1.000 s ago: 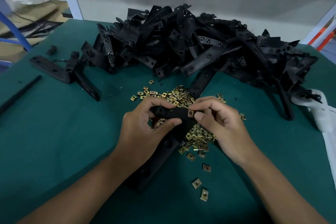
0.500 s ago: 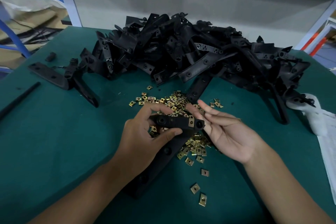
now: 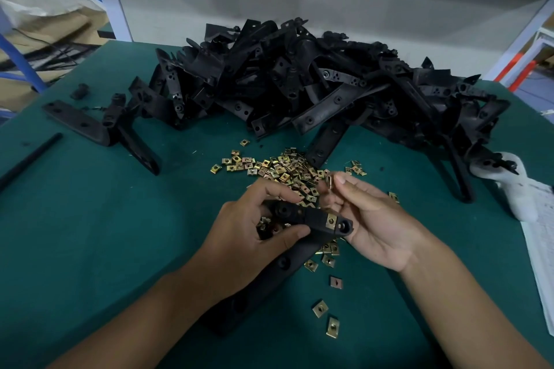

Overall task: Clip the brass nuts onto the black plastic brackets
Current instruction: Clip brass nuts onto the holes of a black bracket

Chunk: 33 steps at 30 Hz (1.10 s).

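My left hand grips a long black plastic bracket above the green table. One brass nut sits clipped on the bracket's upper end, beside its round hole. My right hand is palm up just right of that end and pinches another brass nut between thumb and fingertip. A heap of loose brass nuts lies on the table just beyond both hands. The bracket's lower end reaches down towards me under my left forearm.
A big pile of black brackets fills the back of the green table. A single L-shaped bracket lies at left, a black rod nearer the left edge. White cloth and paper lie at right. Stray nuts lie near me.
My right hand let go of the nut clipped on the bracket, opened, reached to the heap and now pinches a new nut. The left hand kept its grip on the bracket.
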Available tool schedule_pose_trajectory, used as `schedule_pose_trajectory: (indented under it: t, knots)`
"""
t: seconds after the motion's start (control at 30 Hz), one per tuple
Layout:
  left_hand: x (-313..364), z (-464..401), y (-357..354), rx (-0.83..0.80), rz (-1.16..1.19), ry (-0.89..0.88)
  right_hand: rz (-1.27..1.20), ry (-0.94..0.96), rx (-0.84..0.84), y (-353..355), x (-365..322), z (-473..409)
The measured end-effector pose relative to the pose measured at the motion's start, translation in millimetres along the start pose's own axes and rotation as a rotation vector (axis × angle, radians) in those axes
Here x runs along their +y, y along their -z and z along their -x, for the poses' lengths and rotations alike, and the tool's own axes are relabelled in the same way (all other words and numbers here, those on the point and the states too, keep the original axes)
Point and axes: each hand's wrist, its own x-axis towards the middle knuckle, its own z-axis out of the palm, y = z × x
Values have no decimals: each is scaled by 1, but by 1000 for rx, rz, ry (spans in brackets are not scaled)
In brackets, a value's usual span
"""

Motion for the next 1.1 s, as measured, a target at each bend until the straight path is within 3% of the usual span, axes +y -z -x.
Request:
schedule_pose_trajectory:
  t: [0.33,0.53,1.1]
  knots:
    - [0,-2,1,-16,44,-24,150,47,57,-8,-2,5]
    - [-1,-4,0,8,83,27,463,169,37,-17,1,13]
    - [-5,-4,-1,51,138,18,446,130,6,-20,7,13]
